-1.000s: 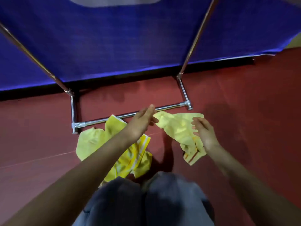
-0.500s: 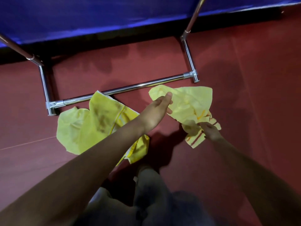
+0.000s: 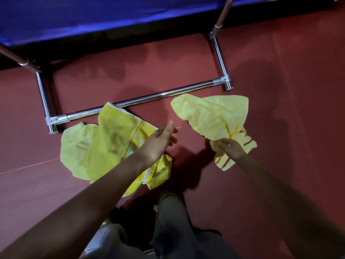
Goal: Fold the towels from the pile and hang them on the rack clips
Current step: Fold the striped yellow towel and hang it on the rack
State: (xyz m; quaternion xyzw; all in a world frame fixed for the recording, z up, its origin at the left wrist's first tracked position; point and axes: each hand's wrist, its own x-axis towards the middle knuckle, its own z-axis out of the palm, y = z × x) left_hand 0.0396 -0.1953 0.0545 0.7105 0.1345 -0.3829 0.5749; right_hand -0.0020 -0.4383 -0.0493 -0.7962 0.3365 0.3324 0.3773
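Your right hand [image 3: 230, 149] pinches the held towel [image 3: 211, 113] at its bunched, striped lower end, with the fingers curled into the cloth. From that grip the towel fans upward and away from you. Its broad, crumpled upper part hangs just in front of the rack bar [image 3: 149, 99], and whether the two touch cannot be told.

Your left hand [image 3: 160, 141] holds nothing. Its fingers are extended and loosely spread, and it hovers over the right edge of the pile [image 3: 104, 146], which lies on the floor [image 3: 289, 90] against the bar.

The relation that governs the next move, as a judgement, is this: the towel's free upper-left corner lies up and to the right of your left fingertips, near but apart from them. The left hand is the nearer hand to that corner. Reach it forward and right to take the corner, then spread the towel along its width before folding.

No rack clips are in view, and a blue sheet [image 3: 93, 15] closes off the far side.
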